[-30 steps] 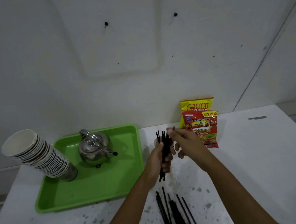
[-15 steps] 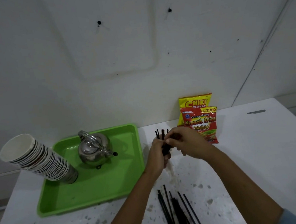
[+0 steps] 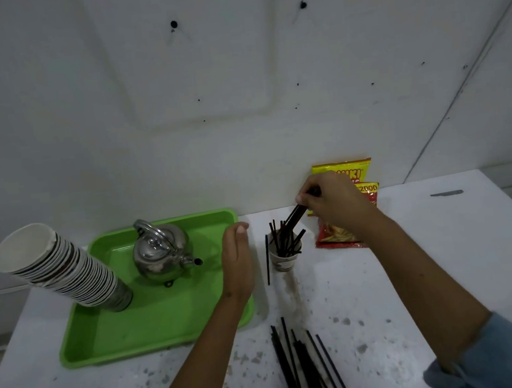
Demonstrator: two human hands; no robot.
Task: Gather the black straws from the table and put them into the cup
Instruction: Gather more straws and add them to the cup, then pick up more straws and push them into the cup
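Pinching a bundle of black straws (image 3: 294,216) near their top, the right hand (image 3: 332,200) holds its grip above the cup (image 3: 284,261). The bundle slants down-left into the cup. The left hand (image 3: 237,258) is flat, empty, beside a stray straw (image 3: 267,260); loose straws (image 3: 306,367) lie near on the worktop (image 3: 428,271).

Straws (image 3: 299,368) black; tray (image 3: 155,331) bright green; kettle (image 3: 160,256) silver — desk (image 3: 412,272) white, speckled grey; snack packets (image 3: 343,169) yellow and red; sleeve (image 3: 495,358) pale blue.
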